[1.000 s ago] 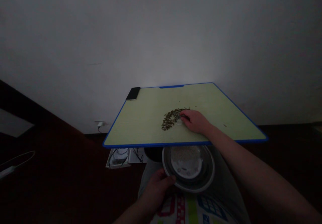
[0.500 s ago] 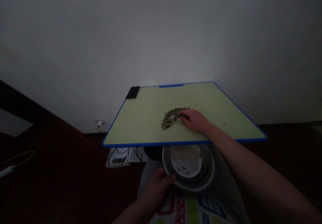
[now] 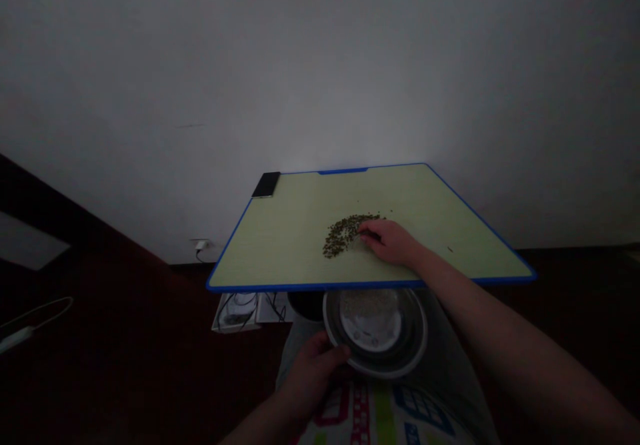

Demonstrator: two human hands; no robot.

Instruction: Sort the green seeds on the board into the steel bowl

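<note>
A loose pile of small brown grains (image 3: 341, 233), like seeds or dried beans, lies spread in a curve on the pale yellow tabletop (image 3: 280, 245) with a blue edge. My right hand (image 3: 387, 239) rests at the pile's right side, fingers bent and tips together among the grains. Something thin and faint shows by its fingertips, too dim to name. In my lap, under the table's near edge, a round metal bowl (image 3: 417, 348) holds pale grains at its far side. My left hand (image 3: 315, 368) grips the bowl's left rim, thumb on top.
A black phone (image 3: 267, 184) lies at the table's far left corner. Under the table are a white box (image 3: 237, 311) with cables and a dark container (image 3: 306, 303). A plug sits in the wall socket (image 3: 200, 245). The wall stands right behind the table.
The whole view has shifted slightly. My right hand has moved a little at the pile's right edge; my left hand keeps its hold on the bowl.
</note>
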